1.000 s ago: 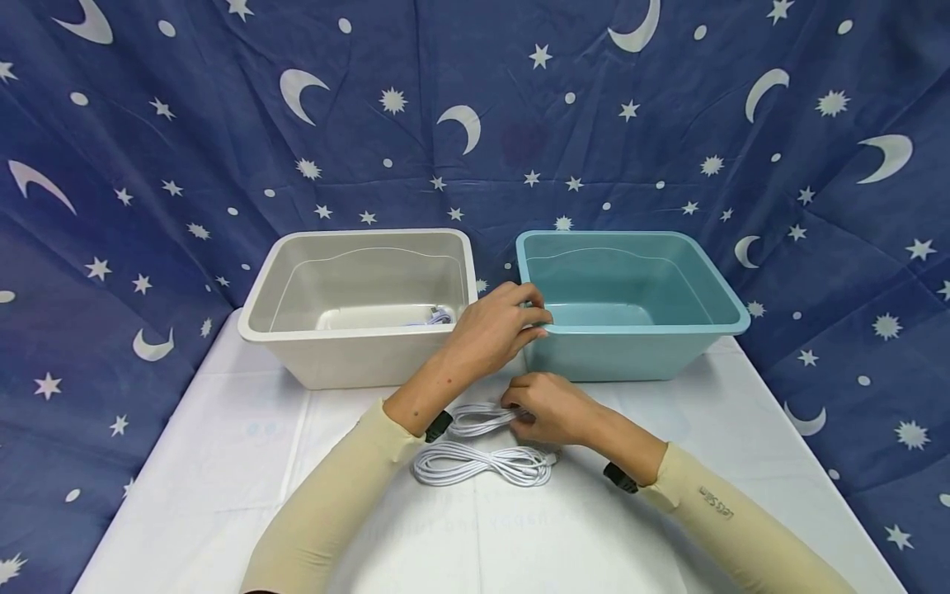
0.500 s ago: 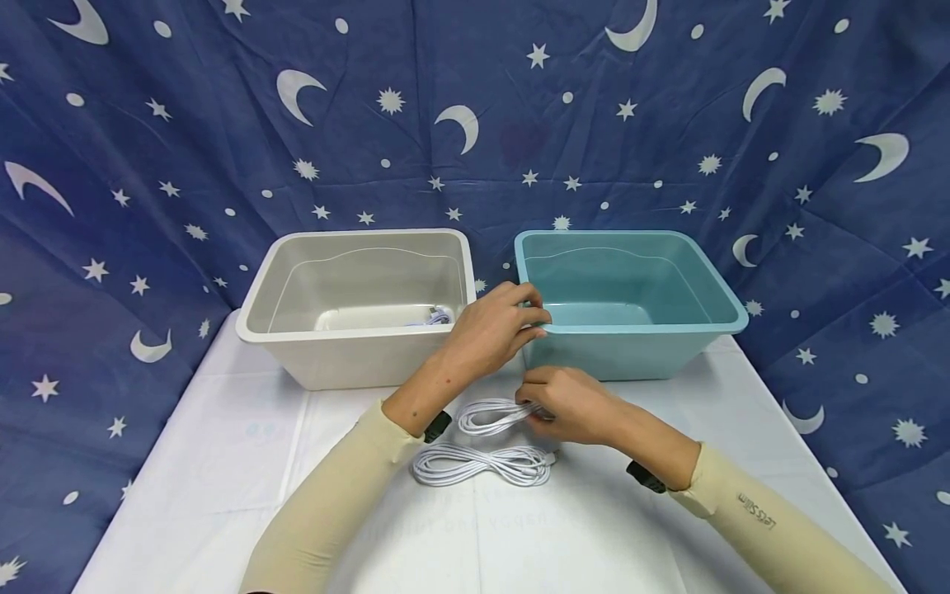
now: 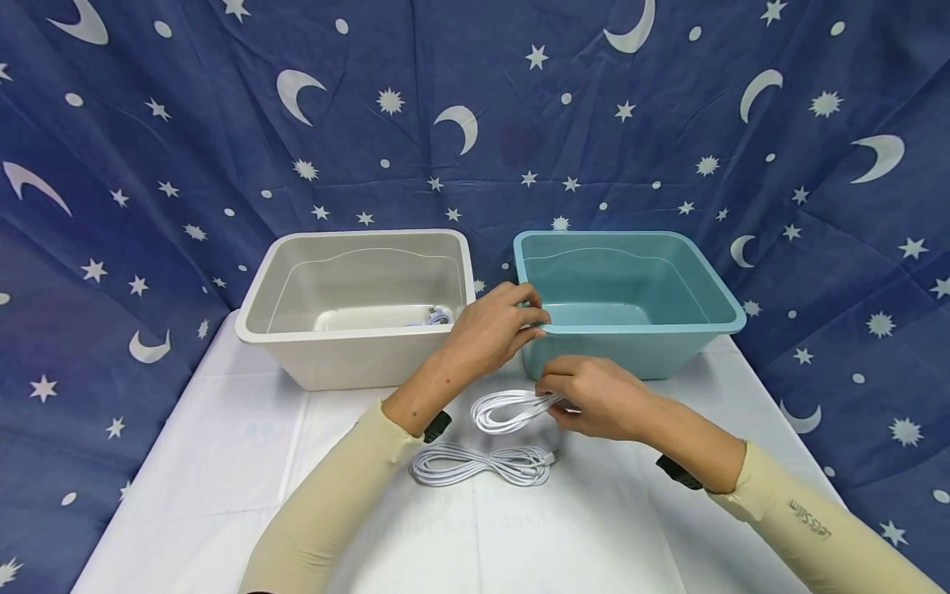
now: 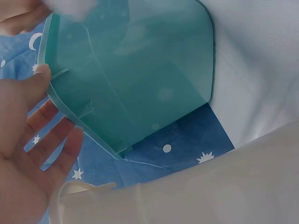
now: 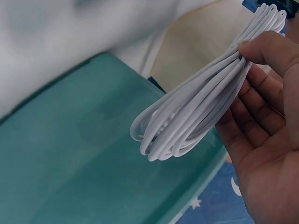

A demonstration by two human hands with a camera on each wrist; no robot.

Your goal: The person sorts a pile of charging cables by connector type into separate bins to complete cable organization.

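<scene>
My right hand (image 3: 604, 398) pinches a coiled white cable (image 3: 500, 412) around its middle, above the white cloth in front of the teal bin (image 3: 646, 330). Close up in the right wrist view, the cable's bundled loops (image 5: 187, 112) stick out past the thumb. With its thumb outside, my left hand (image 3: 491, 328) holds the near left corner of the teal bin's rim; the left wrist view shows the fingers (image 4: 70, 149) at that edge. A second coiled white cable (image 3: 512, 466) lies on the cloth nearer to me, its plug at the right end.
To the left of the teal bin stands an off-white bin (image 3: 356, 337), with a pale cable (image 3: 438, 316) partly visible inside. My left forearm (image 3: 334, 495) crosses in front of it. A blue star-and-moon curtain (image 3: 475, 74) hangs behind both bins.
My right hand has lifted the farther cable coil off the cloth and moved right and slightly up with it. The left hand keeps its place on the bin's corner.
</scene>
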